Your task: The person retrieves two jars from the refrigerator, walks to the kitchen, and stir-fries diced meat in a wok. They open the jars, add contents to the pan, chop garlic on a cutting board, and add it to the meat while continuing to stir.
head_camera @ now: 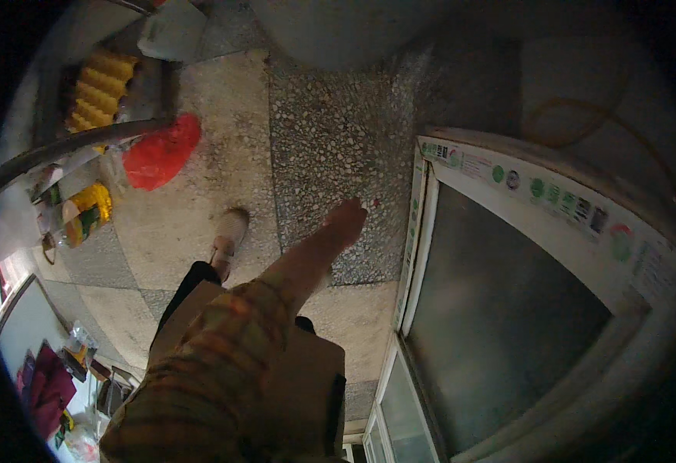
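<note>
My left hand (pixel 346 223) reaches out over the dark speckled floor tile (pixel 326 144), with a plaid sleeve on its arm. It looks curled, but blur and its angle hide whether anything is in it. A small reddish spot (pixel 376 202) shows just beside the fingers. To the right of the hand stands a white-framed glass door or panel (pixel 488 301), its frame bearing stickers with writing. Below the arm a brown sheet-like surface (pixel 315 370) shows; its kind is unclear. My right hand is out of view. One light shoe (pixel 232 226) is on the floor left of the hand.
A red plastic bag (pixel 163 153) lies upper left, near a dark curved bar (pixel 77 142) and a yellow ridged object (pixel 103 89). A yellow-wrapped item (pixel 88 214) is farther down. Dark red cloth (pixel 50 388) and packets lie lower left. A yellowish hose or cable (pixel 598 110) curves upper right.
</note>
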### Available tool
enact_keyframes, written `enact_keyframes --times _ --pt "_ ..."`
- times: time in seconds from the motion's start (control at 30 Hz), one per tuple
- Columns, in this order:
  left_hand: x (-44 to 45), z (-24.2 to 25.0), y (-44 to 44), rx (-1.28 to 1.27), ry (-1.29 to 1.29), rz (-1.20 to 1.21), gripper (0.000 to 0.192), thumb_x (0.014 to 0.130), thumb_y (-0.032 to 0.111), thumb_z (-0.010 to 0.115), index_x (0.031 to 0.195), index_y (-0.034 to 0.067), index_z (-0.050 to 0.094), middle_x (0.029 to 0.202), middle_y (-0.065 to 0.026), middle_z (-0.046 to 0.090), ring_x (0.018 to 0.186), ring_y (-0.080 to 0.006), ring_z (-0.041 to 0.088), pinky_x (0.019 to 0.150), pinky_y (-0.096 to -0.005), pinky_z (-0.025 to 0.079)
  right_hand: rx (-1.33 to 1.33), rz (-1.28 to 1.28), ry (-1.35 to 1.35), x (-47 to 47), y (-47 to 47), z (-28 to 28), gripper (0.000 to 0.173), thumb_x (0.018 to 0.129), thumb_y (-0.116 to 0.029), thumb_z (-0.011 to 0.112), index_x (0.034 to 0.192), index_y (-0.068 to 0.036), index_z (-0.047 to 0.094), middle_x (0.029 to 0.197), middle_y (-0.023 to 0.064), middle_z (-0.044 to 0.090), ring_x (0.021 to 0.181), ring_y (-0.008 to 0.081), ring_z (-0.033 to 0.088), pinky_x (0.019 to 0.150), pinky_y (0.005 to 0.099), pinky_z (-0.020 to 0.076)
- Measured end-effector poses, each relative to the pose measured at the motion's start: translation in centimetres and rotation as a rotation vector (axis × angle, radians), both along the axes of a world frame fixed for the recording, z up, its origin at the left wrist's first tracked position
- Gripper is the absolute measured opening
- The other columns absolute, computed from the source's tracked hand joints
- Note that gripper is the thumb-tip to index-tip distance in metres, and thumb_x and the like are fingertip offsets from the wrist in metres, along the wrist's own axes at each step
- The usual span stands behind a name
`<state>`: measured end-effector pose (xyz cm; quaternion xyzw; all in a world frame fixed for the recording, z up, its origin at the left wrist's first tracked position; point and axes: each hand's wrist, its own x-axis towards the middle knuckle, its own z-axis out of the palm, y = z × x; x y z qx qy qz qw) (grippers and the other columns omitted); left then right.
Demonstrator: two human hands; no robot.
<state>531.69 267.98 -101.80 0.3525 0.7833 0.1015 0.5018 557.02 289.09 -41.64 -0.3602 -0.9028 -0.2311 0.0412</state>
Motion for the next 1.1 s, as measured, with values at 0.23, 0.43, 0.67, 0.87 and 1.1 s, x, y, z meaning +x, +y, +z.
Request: enact_keyframes --times 0.23,0.43,0.67,0.87,1.1 --pt "1.7 -7.6 5.4 0.179 0.081 -0.057 0.036 0.088 0.005 0.064 0.124 0.001 0.063 0.135 -0.0213 0.05 0.116 -0.0396 0.062 0.092 -0.0483 0.058 0.02 -0.024 -0.062 -1.3 0.8 -3.0 0.048 0.104 -0.027 0.051 0.142 0.002 0.053 0.141 0.0216 0.056 0.128 0.0383 0.055 0.109 0.0463 0.0425" --pt "1.6 -10.4 8.3 0.222 0.22 -0.082 0.033 0.087 0.005 0.065 0.119 -0.002 0.067 0.139 -0.0221 0.051 0.118 -0.0379 0.062 0.088 -0.0471 0.059 0.029 -0.027 -0.066 -1.8 1.8 -5.0 0.047 0.103 -0.027 0.052 0.141 0.001 0.054 0.138 0.0218 0.058 0.126 0.0385 0.056 0.109 0.0466 0.0432" --pt "2.2 -9.0 6.2 0.035 0.042 -0.058 0.025 0.083 0.002 0.07 0.108 -0.001 0.07 0.114 -0.0193 0.066 0.103 -0.0377 0.069 0.081 -0.048 0.061 0.012 0.004 -0.054 -2.1 2.2 -5.6 0.046 0.101 -0.026 0.053 0.139 0.001 0.056 0.135 0.022 0.06 0.123 0.0388 0.058 0.108 0.047 0.044" --pt "5.3 1.6 -4.7 0.131 -0.107 0.113 0.028 0.084 0.007 0.061 0.11 -0.003 0.061 0.101 -0.0254 0.068 0.1 -0.044 0.067 0.081 -0.0509 0.058 -0.007 0.023 0.015 -1.7 1.0 -3.4 0.045 0.1 -0.025 0.054 0.138 0.0 0.057 0.132 0.0221 0.062 0.121 0.039 0.059 0.107 0.0473 0.0446" --pt "2.6 30.6 -14.9 0.139 -0.746 0.598 0.017 0.097 0.016 0.065 0.107 0.004 0.057 0.081 -0.0109 0.065 0.075 -0.0196 0.068 0.067 -0.036 0.056 -0.025 0.014 0.137 -1.7 -2.1 2.1 0.045 0.099 -0.024 0.055 0.137 -0.001 0.059 0.129 0.0223 0.065 0.119 0.0392 0.061 0.106 0.0476 0.0454"
